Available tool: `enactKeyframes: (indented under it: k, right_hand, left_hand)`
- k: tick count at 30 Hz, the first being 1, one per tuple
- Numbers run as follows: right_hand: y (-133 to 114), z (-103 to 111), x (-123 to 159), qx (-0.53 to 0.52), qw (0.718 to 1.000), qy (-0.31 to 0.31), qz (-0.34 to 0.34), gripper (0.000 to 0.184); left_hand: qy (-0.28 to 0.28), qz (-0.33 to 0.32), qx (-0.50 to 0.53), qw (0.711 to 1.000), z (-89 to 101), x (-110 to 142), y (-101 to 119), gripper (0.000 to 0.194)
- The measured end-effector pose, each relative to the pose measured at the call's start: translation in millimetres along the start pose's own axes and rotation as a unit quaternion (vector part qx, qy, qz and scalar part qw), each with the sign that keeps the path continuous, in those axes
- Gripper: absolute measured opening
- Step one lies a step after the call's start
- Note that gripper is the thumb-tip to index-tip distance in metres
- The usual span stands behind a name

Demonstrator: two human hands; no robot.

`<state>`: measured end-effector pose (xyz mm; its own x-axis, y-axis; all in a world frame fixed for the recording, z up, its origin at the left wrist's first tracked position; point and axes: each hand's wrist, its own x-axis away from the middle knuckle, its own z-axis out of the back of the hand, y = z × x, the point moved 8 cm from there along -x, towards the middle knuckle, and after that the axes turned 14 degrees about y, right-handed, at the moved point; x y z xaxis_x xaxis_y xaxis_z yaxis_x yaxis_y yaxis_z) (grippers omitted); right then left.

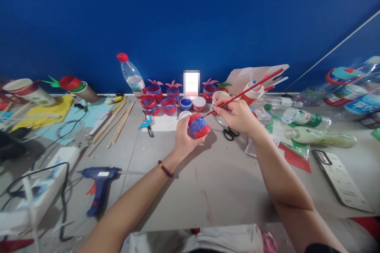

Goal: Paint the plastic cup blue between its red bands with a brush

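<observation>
My left hand (184, 138) is closed around a small paper cup (199, 125) painted red at both ends with a blue-purple band between, tilted on its side above the table. Between the fingers of my right hand (237, 116) is a long red paintbrush (252, 85), its tip beside the cup; whether it touches cannot be made out. Just behind are an open jar of blue paint (186, 104) and a white-topped jar (199, 104). Several painted red-and-blue cups (150, 105) stand at the back left. A white paper cup (221, 97) is partly hidden behind my right hand.
Scissors (230, 133) lie under my right wrist. On the left are a blue glue gun (101, 182), a power strip (50, 178) and wooden sticks (114, 124). Plastic bottles (308, 119) and a phone (341, 180) lie on the right. A water bottle (132, 75) stands by the blue wall.
</observation>
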<state>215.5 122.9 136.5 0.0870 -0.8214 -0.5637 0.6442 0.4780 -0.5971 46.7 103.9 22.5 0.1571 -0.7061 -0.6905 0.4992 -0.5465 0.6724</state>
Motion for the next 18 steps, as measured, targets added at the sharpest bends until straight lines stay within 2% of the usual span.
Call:
enactKeyframes:
  k: [6,18]
  right_hand:
    - [-23.0,-3.1,7.0,-0.01,0.999,-0.014,0.037,0.02]
    - [-33.8,-7.9,12.3,-0.034,0.997,-0.043,0.059,0.012]
  left_hand:
    - [0.004,-0.033,-0.006,0.999,0.1,0.0,2.0,0.082]
    - [-0.003,-0.047,-0.012,0.999,-0.9,1.1,4.4,0.084]
